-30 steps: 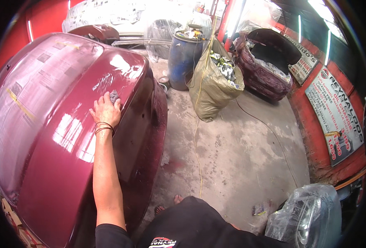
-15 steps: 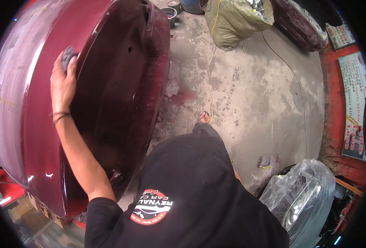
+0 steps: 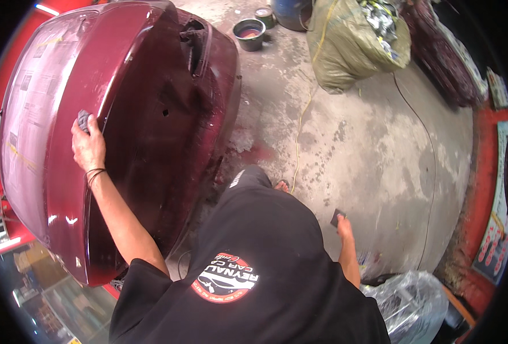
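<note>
My left hand (image 3: 89,146) rests on the dark red rear body panel (image 3: 65,172) of a car, close to the edge of its trunk lid. A crumpled dark grey rag (image 3: 83,120) is gripped in its fingers, pressed near the paintwork. Out to my right, above the concrete floor, my right hand (image 3: 344,226) pinches a small, dark, flat piece that looks like sandpaper (image 3: 337,217). The car's rear window (image 3: 33,109) is masked with paper and plastic film. Below the trunk edge, the rear face (image 3: 145,149) is dark and glossy, with a small hole.
A black bucket (image 3: 249,35) of reddish liquid stands beyond the car, beside a can (image 3: 265,17) and a blue drum (image 3: 292,12). A stuffed greenish sack (image 3: 337,54) is at the far right. A yellow cord (image 3: 301,126) and a dark cable (image 3: 432,149) cross the floor. Plastic-wrapped parts (image 3: 411,309) lie near right.
My right hand has come into view with the dark flat piece. My left hand, still holding the rag, has shifted nearer along the panel. The view has tilted, showing more of the bucket.
</note>
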Demonstrator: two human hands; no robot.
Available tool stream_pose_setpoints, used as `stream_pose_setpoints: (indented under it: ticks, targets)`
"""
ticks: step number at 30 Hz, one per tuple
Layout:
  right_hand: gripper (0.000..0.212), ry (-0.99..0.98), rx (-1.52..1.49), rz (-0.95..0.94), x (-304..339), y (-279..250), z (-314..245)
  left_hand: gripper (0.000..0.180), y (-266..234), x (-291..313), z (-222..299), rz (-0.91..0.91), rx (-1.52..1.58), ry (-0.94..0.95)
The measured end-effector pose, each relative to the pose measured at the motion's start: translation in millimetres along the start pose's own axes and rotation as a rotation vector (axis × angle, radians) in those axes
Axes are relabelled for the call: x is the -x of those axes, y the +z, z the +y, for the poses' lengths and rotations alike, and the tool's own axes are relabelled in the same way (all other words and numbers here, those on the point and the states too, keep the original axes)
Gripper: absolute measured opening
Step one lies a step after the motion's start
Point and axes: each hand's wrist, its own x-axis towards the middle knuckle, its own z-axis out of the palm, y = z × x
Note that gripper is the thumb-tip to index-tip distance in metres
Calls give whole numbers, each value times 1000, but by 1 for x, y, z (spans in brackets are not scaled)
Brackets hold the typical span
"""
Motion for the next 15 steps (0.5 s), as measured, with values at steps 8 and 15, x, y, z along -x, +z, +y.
stream_pose_setpoints:
  ticks: [8,15]
  targets:
    - [63,-503,-97,-36,6,-57,-389,63,35,-27,103,179,17,126]
    - [58,-690,-401,-242,35,-71,-602,59,88,-82,217,240,43,247]
